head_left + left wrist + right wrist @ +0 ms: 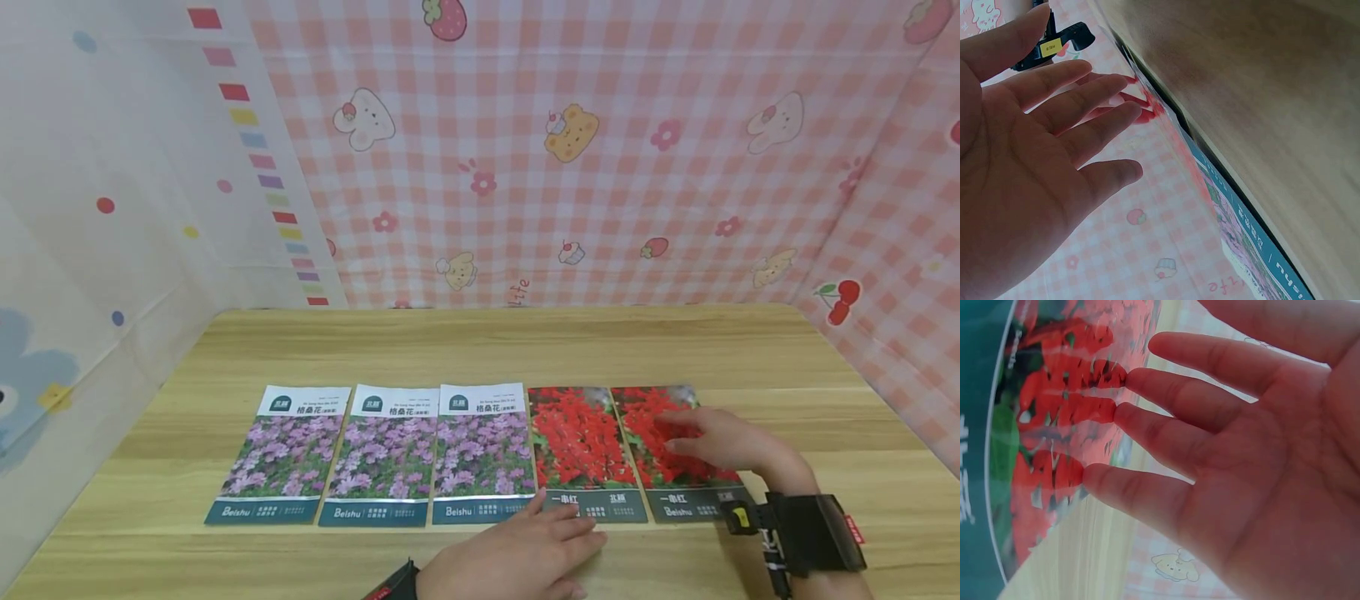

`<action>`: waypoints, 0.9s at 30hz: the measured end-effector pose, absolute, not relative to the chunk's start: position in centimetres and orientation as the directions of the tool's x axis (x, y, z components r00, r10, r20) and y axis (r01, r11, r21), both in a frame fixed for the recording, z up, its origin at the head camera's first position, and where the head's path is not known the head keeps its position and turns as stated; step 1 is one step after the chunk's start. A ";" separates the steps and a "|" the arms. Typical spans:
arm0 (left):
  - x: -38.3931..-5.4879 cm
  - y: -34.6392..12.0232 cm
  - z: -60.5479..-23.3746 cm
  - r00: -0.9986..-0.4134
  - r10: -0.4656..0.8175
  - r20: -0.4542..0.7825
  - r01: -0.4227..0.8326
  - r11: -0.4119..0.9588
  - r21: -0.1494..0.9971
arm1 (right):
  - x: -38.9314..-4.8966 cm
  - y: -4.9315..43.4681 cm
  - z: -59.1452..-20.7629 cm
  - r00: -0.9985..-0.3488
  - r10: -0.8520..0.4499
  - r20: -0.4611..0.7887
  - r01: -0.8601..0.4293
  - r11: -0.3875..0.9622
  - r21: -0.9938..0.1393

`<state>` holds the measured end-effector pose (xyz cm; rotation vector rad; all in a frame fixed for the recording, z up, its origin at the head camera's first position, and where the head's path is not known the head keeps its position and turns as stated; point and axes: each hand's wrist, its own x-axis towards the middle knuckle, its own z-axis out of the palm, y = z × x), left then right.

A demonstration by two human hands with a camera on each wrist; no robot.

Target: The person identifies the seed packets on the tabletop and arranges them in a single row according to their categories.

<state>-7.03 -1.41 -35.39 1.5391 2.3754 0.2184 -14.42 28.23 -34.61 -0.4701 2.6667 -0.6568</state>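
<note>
Five flat flower seed packets would be too exact, so by kind: three show purple flowers, the left one (283, 454), the middle one (382, 454) and the right one (483, 450). To their right lie two red-flowered seed packets, an inner one (581, 437) and an outer one (660, 450). My right hand (716, 442) reaches over the outer red packet; in the right wrist view its straight fingertips (1100, 478) touch the printed red flowers. Spread loosely, my left hand (517, 550) overlaps the lower edge of the inner red packet, holding nothing.
The packets lie side by side in a row on a wood-grain table (480, 342). Behind it hangs a pink checked cloth (510, 225), with a white dotted cloth (150, 250) at the left. A black wrist strap (817, 533) with a small camera sits on the right wrist.
</note>
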 end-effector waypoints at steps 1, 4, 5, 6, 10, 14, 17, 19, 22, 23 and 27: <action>-7.0 -1.4 -35.4 -0.380 0.910 -0.167 0.864 0.414 0.288 | -14.4 28.2 -34.6 -0.884 -0.391 -0.258 -0.230 0.842 -0.489; -7.0 -1.4 -35.4 -0.382 0.909 -0.167 0.863 0.416 0.286 | -14.5 28.1 -34.6 -0.885 -0.384 -0.263 -0.226 0.849 -0.478; -7.0 -1.4 -35.4 -0.383 0.909 -0.166 0.864 0.416 0.284 | -14.5 28.0 -34.6 -0.886 -0.381 -0.264 -0.227 0.853 -0.471; -7.0 -1.4 -35.4 -0.383 0.909 -0.166 0.865 0.416 0.281 | -14.5 28.0 -34.6 -0.885 -0.382 -0.267 -0.226 0.853 -0.470; -7.0 -1.4 -35.2 -0.384 0.909 -0.165 0.869 0.416 0.267 | -14.6 27.8 -34.5 -0.885 -0.371 -0.283 -0.210 0.858 -0.469; -7.0 -1.4 -35.2 -0.387 0.907 -0.165 0.868 0.419 0.265 | -14.6 27.7 -34.5 -0.884 -0.369 -0.286 -0.204 0.857 -0.473; -7.1 -1.4 -35.2 -0.395 0.905 -0.157 0.867 0.424 0.261 | -14.6 27.8 -34.6 -0.883 -0.371 -0.286 -0.205 0.855 -0.477; -7.1 -1.4 -35.2 -0.402 0.904 -0.145 0.869 0.427 0.250 | -14.6 27.8 -34.6 -0.883 -0.375 -0.282 -0.205 0.849 -0.487; -7.2 -1.5 -35.0 -0.426 0.898 -0.115 0.870 0.441 0.219 | -14.5 27.8 -34.6 -0.889 -0.383 -0.252 -0.218 0.837 -0.502; -7.2 -1.6 -35.0 -0.438 0.892 -0.112 0.864 0.452 0.223 | -14.5 27.8 -34.7 -0.891 -0.389 -0.233 -0.232 0.833 -0.503; -7.6 -2.0 -34.4 -0.506 0.856 -0.100 0.817 0.514 0.261 | -14.4 27.3 -34.6 -0.904 -0.400 -0.152 -0.276 0.816 -0.508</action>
